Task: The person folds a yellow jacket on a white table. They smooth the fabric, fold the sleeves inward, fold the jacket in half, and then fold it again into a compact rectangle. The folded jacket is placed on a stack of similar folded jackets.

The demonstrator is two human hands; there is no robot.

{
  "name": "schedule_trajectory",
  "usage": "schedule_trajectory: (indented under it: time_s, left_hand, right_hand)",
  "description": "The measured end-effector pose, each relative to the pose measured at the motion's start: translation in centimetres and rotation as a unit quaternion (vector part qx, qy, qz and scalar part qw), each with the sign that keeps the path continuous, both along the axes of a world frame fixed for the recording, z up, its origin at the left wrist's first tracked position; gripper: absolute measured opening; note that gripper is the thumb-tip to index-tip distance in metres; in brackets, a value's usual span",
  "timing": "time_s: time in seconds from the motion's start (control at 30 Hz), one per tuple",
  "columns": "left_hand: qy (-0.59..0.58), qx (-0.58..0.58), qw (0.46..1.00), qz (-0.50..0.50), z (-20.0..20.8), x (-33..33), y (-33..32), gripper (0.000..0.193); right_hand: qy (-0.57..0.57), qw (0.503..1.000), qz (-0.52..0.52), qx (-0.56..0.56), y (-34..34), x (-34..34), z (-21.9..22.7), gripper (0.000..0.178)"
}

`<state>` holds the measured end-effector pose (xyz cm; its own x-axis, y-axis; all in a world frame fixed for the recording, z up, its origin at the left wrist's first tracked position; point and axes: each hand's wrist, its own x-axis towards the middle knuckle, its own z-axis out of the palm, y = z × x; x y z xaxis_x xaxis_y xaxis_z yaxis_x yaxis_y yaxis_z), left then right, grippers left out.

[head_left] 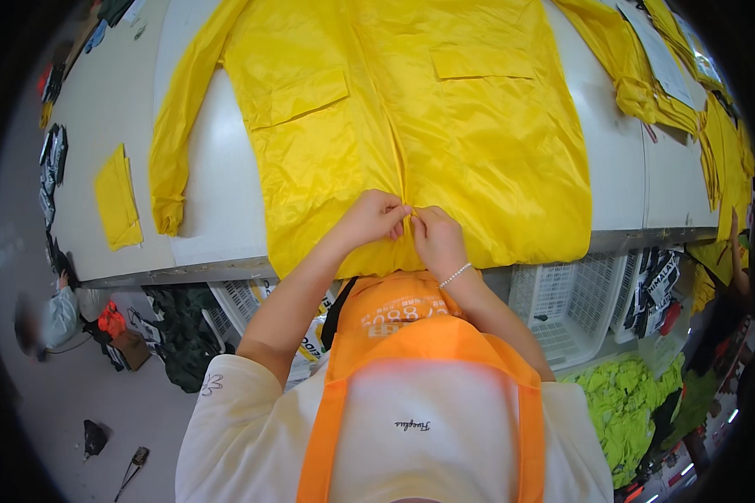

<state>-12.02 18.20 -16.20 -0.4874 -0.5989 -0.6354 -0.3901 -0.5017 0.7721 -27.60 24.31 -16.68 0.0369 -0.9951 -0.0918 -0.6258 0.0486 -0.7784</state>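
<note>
A yellow jacket (pixel 495 126) lies spread on the table in front of me, with its front opening running down the middle and a flap pocket on each side. Both my hands meet at the lower part of that opening, near the table's front edge. My left hand (pixel 373 218) pinches the jacket's front edge with bent fingers. Close beside it, my right hand (pixel 439 238) pinches the same edge from the other side. Whatever small fastener may be between the fingertips is hidden. The jacket's hem hangs slightly over the table edge against my orange apron (pixel 394 306).
A folded yellow piece (pixel 118 199) rests on the table (pixel 218 168) at the left. More yellow garments (pixel 717 151) are piled at the right, with a white sheet (pixel 658 54) on top. Below the table stand white plastic baskets (pixel 562 314) and a lime-green heap of cloth (pixel 633 411).
</note>
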Motion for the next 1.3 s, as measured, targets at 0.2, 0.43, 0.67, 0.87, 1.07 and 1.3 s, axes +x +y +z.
schedule_trajectory:
  time_s: [0.2,0.43,0.67,0.87,1.07,1.3]
  left_hand:
    - [-0.043,-0.035,0.997,0.047,-0.6,-1.0,0.9,0.03]
    - [-0.272,-0.383,0.88,-0.072,0.7,-1.8,0.9,0.021]
    - [-0.436,-0.428,0.788,-0.074,-4.3,-1.3,4.3,0.058]
    - [-0.415,-0.401,0.815,-0.049,-3.5,-2.2,2.9,0.057]
    - [-0.337,-0.392,0.855,0.027,-1.2,-0.1,5.9,0.049]
    - [-0.426,-0.566,0.676,0.204,-0.6,13.5,-6.8,0.036]
  right_hand:
    - [-0.007,0.999,0.037,0.011,-0.2,-0.9,0.1,0.016]
    - [-0.095,0.988,0.096,0.068,-1.1,-2.6,-2.8,0.019]
    - [0.23,0.967,-0.066,-0.083,-13.3,-26.9,0.0,0.015]
    - [0.323,0.917,-0.206,-0.111,-19.6,-56.1,-8.0,0.032]
    - [0.438,0.88,-0.181,-0.023,-15.7,-53.1,-8.3,0.027]
    - [0.181,0.874,-0.448,-0.055,-7.3,-52.8,-8.6,0.027]
